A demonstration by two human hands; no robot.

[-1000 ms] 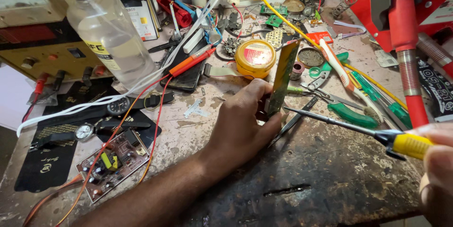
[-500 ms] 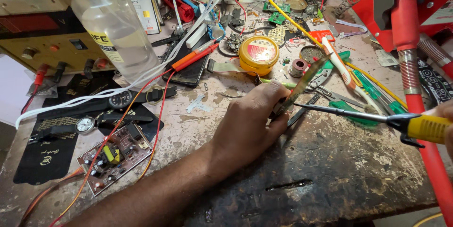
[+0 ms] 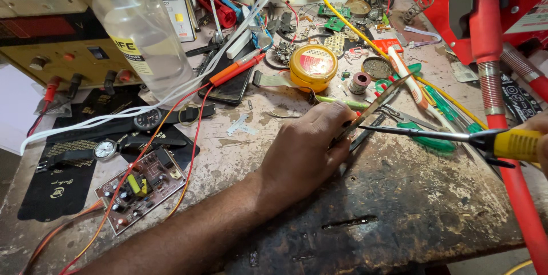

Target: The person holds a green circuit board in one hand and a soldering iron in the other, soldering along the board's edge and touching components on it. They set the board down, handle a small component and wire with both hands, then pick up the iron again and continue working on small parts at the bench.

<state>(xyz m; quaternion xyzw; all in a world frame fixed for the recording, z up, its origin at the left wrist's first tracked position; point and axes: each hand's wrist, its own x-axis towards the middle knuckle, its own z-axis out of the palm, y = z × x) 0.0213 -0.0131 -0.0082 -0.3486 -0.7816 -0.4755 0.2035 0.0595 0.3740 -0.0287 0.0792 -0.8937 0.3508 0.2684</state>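
1. Centrally, the left hand (image 3: 305, 149) rests on the worn counter (image 3: 399, 206), its fingers pinched around a thin circuit board strip (image 3: 374, 106) that tilts up to the far right.
2. At the right edge, the right hand (image 3: 539, 138) is barely in view, closed on the yellow handle of a soldering iron (image 3: 456, 136).
3. Its dark tip points left and meets the strip just beside the left fingers.
4. Farther back sits a round yellow tin (image 3: 313, 66).
5. A clear bottle (image 3: 142, 35) stands far left.
6. Near left lies a brown circuit board (image 3: 140, 186).
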